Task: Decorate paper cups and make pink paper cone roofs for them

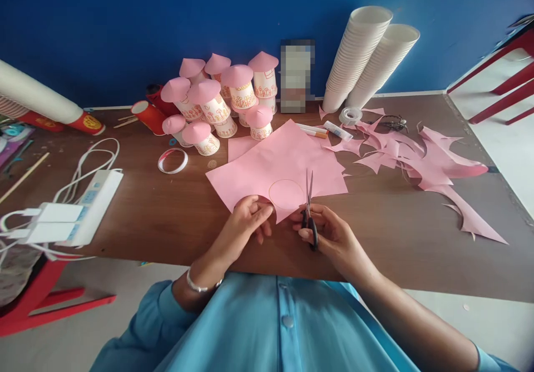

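A pink paper sheet (283, 163) lies on the brown table (167, 211) with a circle (286, 193) drawn near its front edge. My left hand (249, 216) pinches the sheet's near edge just left of the circle. My right hand (329, 233) grips black-handled scissors (309, 208), blades pointing away from me and resting on the paper right of the circle.
Paper cups with pink cone roofs (221, 99) cluster at the back. Two tall white cup stacks (367, 55) lean on the blue wall. Pink scraps (425, 163) cover the right side. A tape roll (172, 160), glue stick (337, 131), and power strip with cables (79, 205) lie around.
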